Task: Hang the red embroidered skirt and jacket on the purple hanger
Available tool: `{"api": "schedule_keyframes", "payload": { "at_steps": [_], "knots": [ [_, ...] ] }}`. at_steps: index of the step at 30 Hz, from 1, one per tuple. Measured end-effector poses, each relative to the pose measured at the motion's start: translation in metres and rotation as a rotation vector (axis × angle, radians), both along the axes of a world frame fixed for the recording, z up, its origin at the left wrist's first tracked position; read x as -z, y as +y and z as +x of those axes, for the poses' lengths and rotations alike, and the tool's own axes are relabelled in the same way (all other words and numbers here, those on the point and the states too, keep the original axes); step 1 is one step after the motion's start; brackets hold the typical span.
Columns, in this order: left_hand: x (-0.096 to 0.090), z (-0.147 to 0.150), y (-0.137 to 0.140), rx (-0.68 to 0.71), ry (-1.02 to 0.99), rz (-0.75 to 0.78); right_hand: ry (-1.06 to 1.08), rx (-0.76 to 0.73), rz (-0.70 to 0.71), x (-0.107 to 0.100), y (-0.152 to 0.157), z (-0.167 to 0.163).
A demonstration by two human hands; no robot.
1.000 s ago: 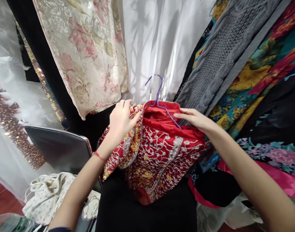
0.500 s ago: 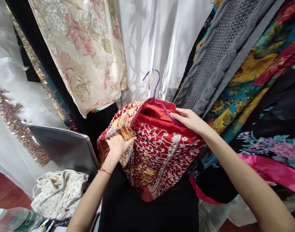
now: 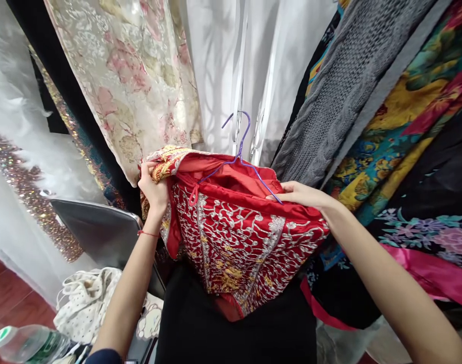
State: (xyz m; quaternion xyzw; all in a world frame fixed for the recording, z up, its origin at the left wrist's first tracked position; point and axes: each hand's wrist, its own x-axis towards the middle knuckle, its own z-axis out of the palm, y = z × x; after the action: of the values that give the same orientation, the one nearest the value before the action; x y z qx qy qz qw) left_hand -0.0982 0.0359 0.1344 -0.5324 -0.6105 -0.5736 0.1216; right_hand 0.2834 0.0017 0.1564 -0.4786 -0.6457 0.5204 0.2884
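- Clutching the red garment (image 3: 231, 237), your left hand (image 3: 154, 189); your right hand (image 3: 293, 194) touches its opening, grip unclear.
- Purple hanger (image 3: 239, 154) already inside, hook out; seating seemingly unfinished.

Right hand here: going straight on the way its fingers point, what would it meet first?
Most likely the sloping arm of the purple hanger, just ahead of the right hand, then the garment's red lining; depth there is unclear.
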Motion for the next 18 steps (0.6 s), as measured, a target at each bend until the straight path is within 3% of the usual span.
{"api": "schedule_keyframes", "payload": {
  "at_steps": [2, 5, 7, 11, 14, 16, 18],
  "knots": [
    [-0.013, -0.004, 0.004, 0.097, 0.087, -0.087, -0.043, 0.041, -0.065, 0.001, -0.003, 0.001],
    [-0.023, -0.015, 0.008, 0.301, 0.330, -0.462, -0.044, 0.159, -0.108, 0.004, -0.009, 0.007],
    [-0.021, -0.023, 0.008, 0.269, 0.384, -0.577, 0.011, 0.231, -0.107, 0.007, -0.014, 0.011],
    [-0.009, -0.025, 0.012, 0.001, 0.168, -0.368, 0.187, 0.217, -0.087, 0.017, -0.025, 0.011],
    [-0.007, -0.016, 0.027, -0.001, 0.013, -0.105, 0.306, 0.214, -0.063, 0.019, -0.032, 0.006],
    [-0.011, -0.008, 0.040, 0.044, 0.015, 0.005, 0.355, 0.324, 0.077, 0.016, -0.037, 0.007],
    [-0.016, -0.003, 0.050, 0.095, 0.124, -0.053, 0.337, 0.480, 0.329, 0.012, -0.041, 0.012]
  ]
}}
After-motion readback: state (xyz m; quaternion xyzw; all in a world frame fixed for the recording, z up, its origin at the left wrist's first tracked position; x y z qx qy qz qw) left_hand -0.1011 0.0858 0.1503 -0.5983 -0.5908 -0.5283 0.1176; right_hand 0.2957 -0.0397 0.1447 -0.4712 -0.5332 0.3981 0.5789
